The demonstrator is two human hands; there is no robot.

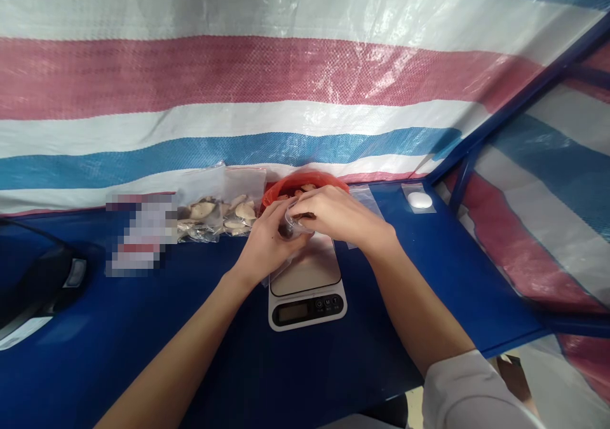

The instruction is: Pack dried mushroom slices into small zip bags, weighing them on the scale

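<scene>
My left hand (pixel 271 235) is closed around a clear plastic bag (pixel 291 220), holding its mouth up above the kitchen scale (pixel 305 270). At the bag's mouth my right hand (pixel 328 211) has its fingers bent together over a brownish dried piece (pixel 309 215), mostly hidden by the fingers. Just behind both hands sits a red plastic bag (pixel 305 178) with reddish-brown pieces inside, partly covered by my right hand. The scale is white with a black panel, and its display shows no readable digits.
To the left stand two clear bags of pale dried slices (pixel 203 211), beside a blurred-out packet (pixel 143 235). A black device (pixel 42 276) lies at far left. Flat clear bags (pixel 369 200) and a white oval object (pixel 419 200) lie right on the blue table (pixel 457 276). Striped sheeting (pixel 238 73) rises behind.
</scene>
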